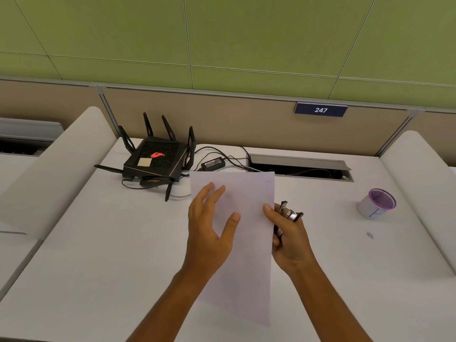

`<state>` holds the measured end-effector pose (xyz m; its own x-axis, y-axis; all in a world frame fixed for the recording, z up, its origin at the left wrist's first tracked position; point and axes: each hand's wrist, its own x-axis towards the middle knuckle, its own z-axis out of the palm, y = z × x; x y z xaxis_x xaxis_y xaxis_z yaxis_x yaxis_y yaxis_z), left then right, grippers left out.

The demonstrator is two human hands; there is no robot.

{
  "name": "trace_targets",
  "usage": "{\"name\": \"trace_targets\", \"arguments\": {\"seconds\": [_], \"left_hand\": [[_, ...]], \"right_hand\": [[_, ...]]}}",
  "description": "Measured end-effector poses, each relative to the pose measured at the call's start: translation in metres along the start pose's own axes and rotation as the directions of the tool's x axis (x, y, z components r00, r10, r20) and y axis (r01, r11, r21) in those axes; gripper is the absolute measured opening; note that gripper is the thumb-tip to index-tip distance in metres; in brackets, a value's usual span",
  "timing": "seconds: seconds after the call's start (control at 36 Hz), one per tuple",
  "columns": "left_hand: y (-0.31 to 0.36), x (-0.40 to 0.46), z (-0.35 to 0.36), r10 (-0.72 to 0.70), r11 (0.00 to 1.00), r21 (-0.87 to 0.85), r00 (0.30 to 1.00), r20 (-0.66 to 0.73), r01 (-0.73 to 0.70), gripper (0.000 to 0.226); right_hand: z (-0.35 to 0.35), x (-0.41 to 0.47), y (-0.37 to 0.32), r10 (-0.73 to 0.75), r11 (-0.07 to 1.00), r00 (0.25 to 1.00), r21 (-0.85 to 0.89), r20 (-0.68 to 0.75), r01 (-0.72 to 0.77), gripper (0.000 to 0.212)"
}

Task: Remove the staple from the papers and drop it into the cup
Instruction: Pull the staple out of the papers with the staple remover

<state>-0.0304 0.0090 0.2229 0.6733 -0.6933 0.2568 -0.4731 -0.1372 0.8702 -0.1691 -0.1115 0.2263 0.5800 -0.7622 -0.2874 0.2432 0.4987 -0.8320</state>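
Both hands flank the papers [243, 233], left [209, 225] open, right [290, 240] gripping staple remover [290, 213].

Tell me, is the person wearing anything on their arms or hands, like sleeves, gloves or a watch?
No. Both forearms are bare as far as the picture shows, with no sleeves. The left hand and right hand have no gloves, and no watch, bracelet or rings can be seen on wrists or fingers.
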Motion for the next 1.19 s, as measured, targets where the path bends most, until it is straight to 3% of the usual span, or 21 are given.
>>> {"name": "trace_targets", "arguments": {"seconds": [0.14, 0.31, 0.42, 0.61, 0.89, 1.11, 1.19], "left_hand": [[0.01, 0.007, 0.005, 0.121, 0.992, 0.046, 0.992, -0.044, -0.119, 0.061], [0.026, 0.032, 0.005, 0.266, 0.955, 0.127, 0.964, 0.021, -0.267, 0.062], [0.038, 0.049, 0.003, 0.272, 0.955, 0.1, 0.959, 0.073, -0.279, 0.061], [0.044, 0.064, 0.003, 0.268, 0.964, -0.035, 0.95, 0.162, -0.265, 0.06], [0.046, 0.057, 0.005, 0.191, 0.979, -0.097, 0.975, 0.114, -0.181, 0.055], [0.047, 0.05, 0.003, 0.162, 0.98, -0.126, 0.984, 0.08, -0.151, 0.048], [0.045, 0.043, 0.004, 0.212, 0.976, -0.05, 0.977, 0.024, -0.211, 0.056]], "right_hand": [[0.001, -0.003, 0.0, 0.017, 1.0, 0.999, -0.002, 0.036, -0.017, 0.021], [0.001, -0.005, 0.003, 0.024, 0.997, 0.996, -0.071, 0.081, -0.018, 0.038], [0.002, -0.006, 0.005, 0.021, 0.993, 0.996, -0.12, 0.081, -0.011, 0.057], [0.001, -0.012, 0.003, 0.021, 0.993, 0.997, -0.115, 0.081, -0.012, 0.03], [0.0, -0.02, 0.003, 0.029, 0.993, 0.997, -0.12, 0.072, -0.02, 0.018], [-0.001, -0.021, 0.005, 0.019, 0.992, 0.999, -0.127, 0.042, -0.013, 0.027], [0.0, -0.022, 0.005, -0.006, 0.992, 1.0, -0.129, 0.02, 0.008, 0.034]]}}
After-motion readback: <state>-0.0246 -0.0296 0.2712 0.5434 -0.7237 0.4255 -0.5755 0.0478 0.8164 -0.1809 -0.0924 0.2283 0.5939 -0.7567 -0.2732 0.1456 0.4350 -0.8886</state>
